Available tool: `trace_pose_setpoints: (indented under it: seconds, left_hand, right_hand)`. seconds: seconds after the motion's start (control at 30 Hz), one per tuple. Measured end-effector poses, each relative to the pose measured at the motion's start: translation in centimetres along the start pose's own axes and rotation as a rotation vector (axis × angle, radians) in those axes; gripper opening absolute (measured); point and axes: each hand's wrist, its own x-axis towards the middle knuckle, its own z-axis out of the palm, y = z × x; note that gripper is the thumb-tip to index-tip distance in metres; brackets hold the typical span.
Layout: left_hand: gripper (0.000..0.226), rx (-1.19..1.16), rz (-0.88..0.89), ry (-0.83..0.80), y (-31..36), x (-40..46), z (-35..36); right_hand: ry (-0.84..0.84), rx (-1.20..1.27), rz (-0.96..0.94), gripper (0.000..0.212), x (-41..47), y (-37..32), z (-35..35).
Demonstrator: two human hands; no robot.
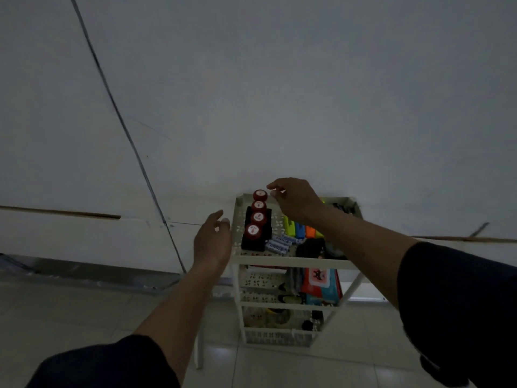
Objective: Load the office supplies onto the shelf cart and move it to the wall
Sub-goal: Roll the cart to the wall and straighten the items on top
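A white tiered shelf cart stands against the pale wall. Its top tray holds several red round-capped items in a row on black boxes, a few white batteries, coloured clips and a dark object. Lower shelves carry colourful packets and other small items. My left hand hovers just left of the top tray, fingers apart, holding nothing. My right hand reaches over the tray's far edge next to the farthest red cap, fingers loosely curled, apparently holding nothing.
The scene is dim. A dark cable runs diagonally down the wall to the left. A strip of trim lines the wall at left. Pale floor tiles spread around the cart.
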Motion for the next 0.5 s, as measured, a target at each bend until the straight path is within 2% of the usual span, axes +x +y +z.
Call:
trace_pose_setpoints:
  seconds: [0.13,0.3,0.37,0.5]
  left_hand:
    - [0.042,0.032,0.127,-0.013,1.4,-1.0,-0.6]
    - [0.057,0.126,0.387,0.031,2.2,-3.0,-1.7]
    - [0.064,0.102,0.459,0.037,2.4,-3.5,-2.4]
    - [0.065,0.005,0.465,0.003,2.5,-4.4,-3.0]
  right_hand:
    - [0.074,-0.031,0.071,0.037,-3.4,0.1,-2.4]
    - [0.476,-0.180,0.212,0.051,-9.5,1.4,-5.9]
    - [0.589,-0.114,0.276,0.057,-12.1,2.5,-7.6]
    - [0.611,0.004,0.329,0.057,-15.9,5.0,-9.2]
